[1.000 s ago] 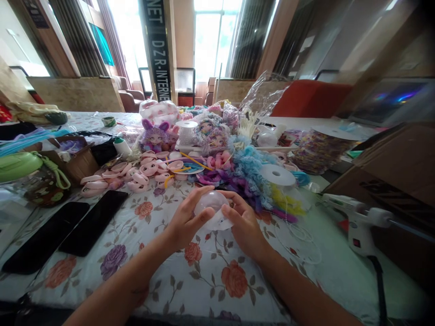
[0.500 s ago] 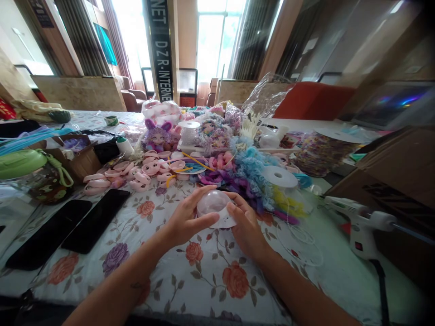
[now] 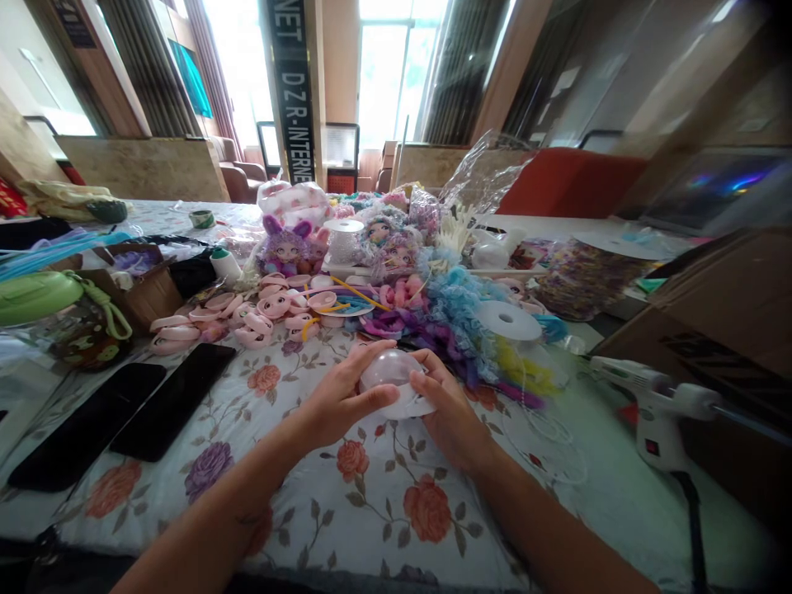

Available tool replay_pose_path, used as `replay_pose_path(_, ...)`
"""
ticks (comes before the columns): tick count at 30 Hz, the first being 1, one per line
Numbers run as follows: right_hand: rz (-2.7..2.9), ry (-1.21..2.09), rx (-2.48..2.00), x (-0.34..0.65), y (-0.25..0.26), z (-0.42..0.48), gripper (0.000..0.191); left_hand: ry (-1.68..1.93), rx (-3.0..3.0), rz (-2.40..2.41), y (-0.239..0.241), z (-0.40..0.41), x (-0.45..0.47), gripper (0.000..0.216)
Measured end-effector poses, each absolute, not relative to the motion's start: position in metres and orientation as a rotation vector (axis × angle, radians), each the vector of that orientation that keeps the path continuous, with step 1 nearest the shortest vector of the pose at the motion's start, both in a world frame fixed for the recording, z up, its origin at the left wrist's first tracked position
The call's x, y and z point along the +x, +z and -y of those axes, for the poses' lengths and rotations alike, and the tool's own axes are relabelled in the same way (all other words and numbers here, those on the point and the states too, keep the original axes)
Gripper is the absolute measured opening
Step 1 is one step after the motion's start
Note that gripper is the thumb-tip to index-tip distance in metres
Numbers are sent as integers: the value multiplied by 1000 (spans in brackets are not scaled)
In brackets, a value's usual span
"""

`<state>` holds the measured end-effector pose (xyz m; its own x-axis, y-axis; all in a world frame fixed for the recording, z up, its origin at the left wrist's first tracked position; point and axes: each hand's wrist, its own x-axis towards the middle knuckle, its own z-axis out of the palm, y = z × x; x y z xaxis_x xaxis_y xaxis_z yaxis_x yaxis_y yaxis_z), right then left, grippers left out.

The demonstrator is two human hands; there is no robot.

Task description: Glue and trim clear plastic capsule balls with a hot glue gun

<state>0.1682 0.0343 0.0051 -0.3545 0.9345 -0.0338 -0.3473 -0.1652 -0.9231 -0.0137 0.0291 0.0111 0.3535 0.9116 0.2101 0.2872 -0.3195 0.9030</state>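
Between both hands, a little above the floral tablecloth [image 3: 297,503], is a clear plastic dome [image 3: 389,371] with a whitish rim piece at its lower right. My left hand [image 3: 346,392] wraps its left side, thumb across the front and fingers over the far edge. My right hand [image 3: 449,408] grips the right side, with its thumb pressed on the rim. The hands hide part of the dome's edge. Just beyond them lie purple fluffy yarn [image 3: 426,338] and light blue frilly yarn [image 3: 461,305].
Pink doll face pieces [image 3: 275,305] are heaped behind my left hand. Two black phones [image 3: 176,400] lie at left, near a green-lidded jar [image 3: 43,301]. At right are a white spool [image 3: 508,320], a glue gun [image 3: 659,412] and a cardboard box [image 3: 711,322]. Finished-looking dolls [image 3: 288,247] stand behind.
The dome has tilted slightly in my hands and shifted a little to the right. Both hands keep their hold on it; the things around stay put.
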Motion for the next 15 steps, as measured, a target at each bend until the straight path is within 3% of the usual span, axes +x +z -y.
replay_pose_path(15, 1105, 1681, -819, 167, 3, -33, 43, 1043, 1964, -1065, 13, -31, -21, 59)
